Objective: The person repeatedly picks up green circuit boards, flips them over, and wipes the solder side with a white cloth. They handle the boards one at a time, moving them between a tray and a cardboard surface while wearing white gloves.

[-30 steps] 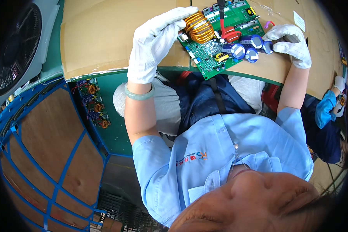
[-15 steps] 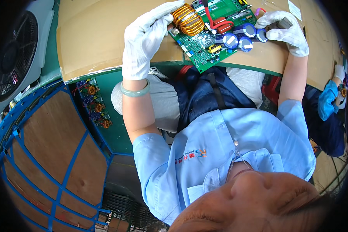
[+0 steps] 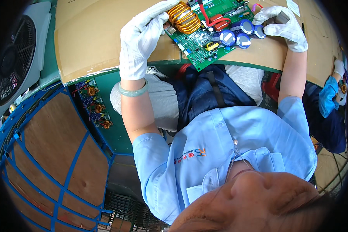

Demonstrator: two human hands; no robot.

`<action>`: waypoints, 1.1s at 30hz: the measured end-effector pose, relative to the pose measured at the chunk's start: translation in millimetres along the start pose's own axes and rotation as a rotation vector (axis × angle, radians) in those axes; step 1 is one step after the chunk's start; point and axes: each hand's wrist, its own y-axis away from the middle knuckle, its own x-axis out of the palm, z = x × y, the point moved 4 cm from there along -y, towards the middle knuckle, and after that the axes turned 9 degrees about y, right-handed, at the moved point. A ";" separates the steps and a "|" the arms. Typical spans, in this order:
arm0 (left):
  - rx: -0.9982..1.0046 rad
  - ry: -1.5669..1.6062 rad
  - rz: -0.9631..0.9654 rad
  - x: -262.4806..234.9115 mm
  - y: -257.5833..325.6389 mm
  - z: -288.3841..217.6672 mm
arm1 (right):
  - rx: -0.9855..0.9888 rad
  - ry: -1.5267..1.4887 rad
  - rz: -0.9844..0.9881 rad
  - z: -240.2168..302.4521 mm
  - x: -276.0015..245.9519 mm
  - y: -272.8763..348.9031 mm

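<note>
The green circuit board (image 3: 205,42) lies flat on a sheet of brown cardboard (image 3: 92,38) that covers the table, at the top of the view. The board is a flat rectangle, and its long axis runs on a slant, from the lower left up to the upper right; its lower corner reaches just over the cardboard's near edge. On it stand a ring coil of shiny copper wire (image 3: 183,17), a row of round blue capacitors with silver tops (image 3: 236,36), a small yellow part and red wires (image 3: 216,21).

The left hand (image 3: 141,42), in a white fabric glove, lies with the fingers stretched over the left end of the board, touching the coil; the hand is flat and open, not closed around anything. A pale green bangle (image 3: 133,91) sits on this wrist. The right hand (image 3: 284,27), also in a white glove, is curled at the right end of the board, just beside the capacitors, and pinches a small grey block (image 3: 281,18) between the fingers.

To the left are a grey fan (image 3: 17,58) and a blue metal frame with wooden panels (image 3: 46,154).
</note>
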 end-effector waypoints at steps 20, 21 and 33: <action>0.045 -0.058 -0.009 -3.6 4.5 -3.2 | -0.027 -0.058 0.064 -1.2 6.7 -9.4; 0.030 -0.047 0.000 -1.7 2.8 -4.1 | -0.035 -0.043 0.061 -0.4 5.3 -6.5; 0.020 -0.011 -0.001 -2.3 3.0 -2.3 | -0.033 0.023 0.073 -2.4 4.1 -6.0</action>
